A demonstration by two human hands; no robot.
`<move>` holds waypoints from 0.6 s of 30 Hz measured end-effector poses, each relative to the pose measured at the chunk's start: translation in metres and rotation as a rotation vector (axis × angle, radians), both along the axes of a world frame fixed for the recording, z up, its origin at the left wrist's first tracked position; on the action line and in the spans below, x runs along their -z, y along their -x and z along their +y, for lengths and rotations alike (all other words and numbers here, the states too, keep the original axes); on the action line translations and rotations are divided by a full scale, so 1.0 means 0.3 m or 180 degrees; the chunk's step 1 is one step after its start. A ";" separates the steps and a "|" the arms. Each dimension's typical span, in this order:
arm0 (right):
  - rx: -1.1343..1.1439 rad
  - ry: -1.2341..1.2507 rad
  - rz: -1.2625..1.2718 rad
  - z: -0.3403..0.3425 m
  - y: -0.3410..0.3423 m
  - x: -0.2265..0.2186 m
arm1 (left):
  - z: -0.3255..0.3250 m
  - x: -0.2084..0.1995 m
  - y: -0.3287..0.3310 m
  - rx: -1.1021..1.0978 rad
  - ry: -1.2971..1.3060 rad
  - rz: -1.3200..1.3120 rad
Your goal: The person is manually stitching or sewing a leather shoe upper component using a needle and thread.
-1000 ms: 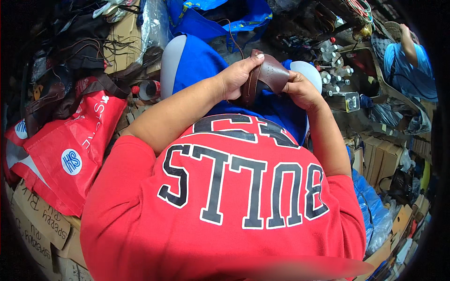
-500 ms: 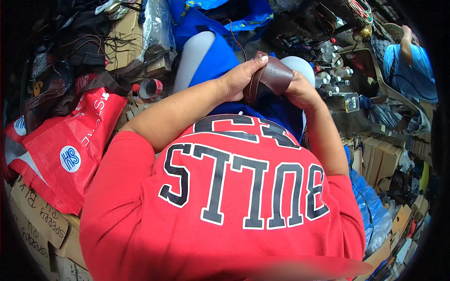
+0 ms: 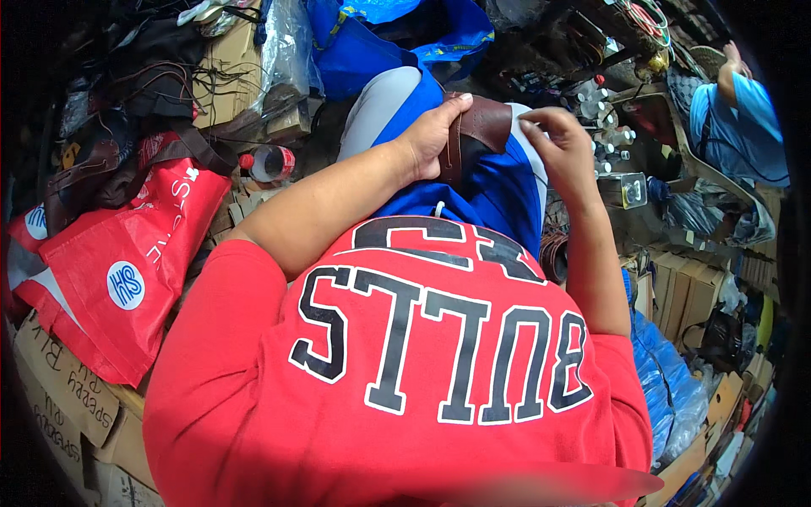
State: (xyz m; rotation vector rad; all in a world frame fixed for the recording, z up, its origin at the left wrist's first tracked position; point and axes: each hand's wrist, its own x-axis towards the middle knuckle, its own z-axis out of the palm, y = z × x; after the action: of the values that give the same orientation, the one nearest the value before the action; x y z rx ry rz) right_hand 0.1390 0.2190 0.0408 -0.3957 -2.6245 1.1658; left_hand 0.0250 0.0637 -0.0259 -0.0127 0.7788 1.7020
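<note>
Over my lap, my left hand (image 3: 435,139) is closed on a dark brown leather shoe upper (image 3: 486,127), its thumb pressed on the top edge. The leather curves to the right, with a row of small holes and a thin brown cord running down its left part. Just right of the leather and apart from it, my right hand (image 3: 562,152) is raised above my knee with thumb and forefinger pinched together. Anything between those fingertips is too small to make out. My blue and white shorts (image 3: 393,106) lie beneath the work.
A red bag (image 3: 127,262) and flattened cardboard (image 3: 76,380) lie to my left, near a red-capped bottle (image 3: 270,162). Ahead is a blue bag (image 3: 346,59). Several small bottles (image 3: 612,135) stand at right, beyond which another person in a blue shirt (image 3: 743,127) sits.
My right hand has let go of the leather's right side and moved right and up, fingers pinched. My left hand still holds the leather, which has turned flatter over my lap.
</note>
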 end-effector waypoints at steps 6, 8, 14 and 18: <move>-0.0775 -0.1941 0.1024 -0.106 0.049 0.035 | 0.022 0.005 -0.011 -0.0160 -0.0006 -0.0044; -0.0755 -0.2078 0.1056 -0.116 0.056 0.048 | 0.020 0.008 -0.009 -0.0030 0.0182 -0.0232; -0.0365 -0.1135 0.1388 -0.145 0.083 0.078 | 0.023 0.028 -0.001 0.0005 0.0014 0.0082; 0.0103 -0.0560 0.1221 -0.167 0.064 0.076 | 0.035 0.005 -0.015 -0.0071 0.0321 0.0266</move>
State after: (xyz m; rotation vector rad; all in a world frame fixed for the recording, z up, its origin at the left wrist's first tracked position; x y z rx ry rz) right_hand 0.1198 0.1689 0.0179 -0.1596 -2.3488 0.8878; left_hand 0.0295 0.0743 -0.0273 -0.0200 0.9294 1.6913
